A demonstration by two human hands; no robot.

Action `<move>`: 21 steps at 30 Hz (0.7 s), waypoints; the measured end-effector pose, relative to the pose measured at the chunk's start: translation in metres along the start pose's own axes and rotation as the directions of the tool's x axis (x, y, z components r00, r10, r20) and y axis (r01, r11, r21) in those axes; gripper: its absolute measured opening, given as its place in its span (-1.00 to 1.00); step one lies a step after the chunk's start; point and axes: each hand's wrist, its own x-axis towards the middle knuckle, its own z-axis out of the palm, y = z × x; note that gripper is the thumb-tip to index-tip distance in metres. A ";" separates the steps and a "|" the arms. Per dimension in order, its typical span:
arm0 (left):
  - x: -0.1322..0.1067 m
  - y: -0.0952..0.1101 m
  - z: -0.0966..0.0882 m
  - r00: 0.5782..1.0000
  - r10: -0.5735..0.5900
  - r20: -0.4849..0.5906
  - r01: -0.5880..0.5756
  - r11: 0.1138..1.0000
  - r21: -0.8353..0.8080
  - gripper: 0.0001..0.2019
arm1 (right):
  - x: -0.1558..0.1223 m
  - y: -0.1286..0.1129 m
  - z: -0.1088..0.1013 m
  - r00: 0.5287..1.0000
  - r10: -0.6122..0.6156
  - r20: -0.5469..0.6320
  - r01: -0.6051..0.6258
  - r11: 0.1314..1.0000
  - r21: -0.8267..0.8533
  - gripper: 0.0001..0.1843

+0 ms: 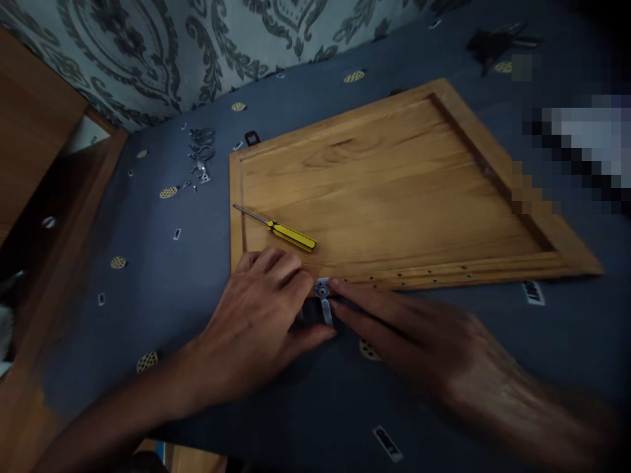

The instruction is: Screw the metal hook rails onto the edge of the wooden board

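A wooden cabinet door panel [394,190] lies flat on a dark blue patterned cloth [162,289]. At its near left corner, both hands meet on a small silver metal hinge [324,299]. My left hand [256,322] curls over the panel's corner, thumb pressed against the hinge's left side. My right hand [424,341] pinches the hinge from the right with its fingertips. A yellow-handled screwdriver [280,230] lies loose on the panel just above my left hand.
A pile of silver metal hardware [201,157] sits on the cloth beyond the panel's left corner. A row of small screw holes [424,272] runs along the panel's near edge. Wooden furniture [29,131] stands at left, and patterned wallpaper [197,39] is behind.
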 end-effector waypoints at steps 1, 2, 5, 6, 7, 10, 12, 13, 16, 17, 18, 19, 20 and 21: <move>0.000 0.000 0.000 1.000 0.003 -0.001 -0.003 1.000 0.004 -0.68 | 0.001 0.000 -0.001 1.000 -0.003 -0.002 0.003 1.000 0.002 -0.41; 0.000 0.000 0.000 1.000 0.004 0.001 -0.004 1.000 0.008 -0.68 | 0.001 0.000 -0.001 1.000 -0.004 0.001 0.004 1.000 0.002 -0.42; 0.000 0.000 0.000 1.000 -0.012 0.014 0.012 1.000 0.022 -0.67 | 0.002 0.001 -0.002 1.000 -0.003 0.010 0.003 1.000 -0.005 -0.42; 0.000 0.000 0.000 1.000 -0.018 0.013 0.017 1.000 0.024 -0.67 | 0.002 0.001 -0.002 1.000 -0.002 0.011 0.002 1.000 -0.011 -0.42; 0.000 0.001 0.001 1.000 -0.019 0.015 0.019 1.000 0.024 -0.67 | 0.001 0.001 -0.002 1.000 -0.001 0.018 0.001 1.000 -0.018 -0.42; 0.000 0.001 0.002 1.000 -0.023 0.011 0.023 1.000 0.020 -0.66 | 0.001 0.000 -0.002 0.999 0.000 0.033 0.001 1.000 -0.028 -0.41; 0.000 0.001 0.002 1.000 -0.023 0.017 0.023 1.000 0.018 -0.66 | 0.001 0.000 -0.002 0.999 -0.001 0.046 0.002 1.000 -0.031 -0.43; 0.000 0.001 0.003 1.000 -0.022 0.018 0.022 1.000 0.017 -0.66 | 0.002 0.000 -0.002 0.999 -0.001 0.051 0.003 0.999 -0.032 -0.44; 0.000 0.000 0.003 1.000 -0.016 0.006 0.016 1.000 0.018 -0.66 | 0.003 -0.001 -0.002 0.999 -0.008 0.053 0.010 0.999 -0.034 -0.45; -0.001 0.000 0.003 1.000 -0.017 0.001 0.017 1.000 0.019 -0.66 | 0.004 -0.001 -0.002 0.999 -0.010 0.046 0.012 0.999 -0.030 -0.45; -0.001 0.000 0.003 1.000 -0.018 -0.002 0.018 1.000 0.018 -0.66 | 0.004 -0.001 -0.002 0.999 -0.009 0.046 0.010 1.000 -0.029 -0.44; -0.001 0.000 0.002 1.000 -0.019 -0.001 0.019 1.000 0.015 -0.66 | 0.004 -0.001 -0.002 0.999 -0.005 0.040 0.006 1.000 -0.029 -0.43; -0.001 0.000 0.002 1.000 -0.019 -0.001 0.019 1.000 0.012 -0.65 | 0.005 -0.001 -0.002 0.999 -0.002 0.037 0.004 0.999 -0.035 -0.43; -0.001 0.000 0.002 1.000 -0.020 0.002 0.019 1.000 0.009 -0.65 | 0.004 -0.002 -0.002 0.999 0.003 0.037 -0.001 0.999 -0.050 -0.42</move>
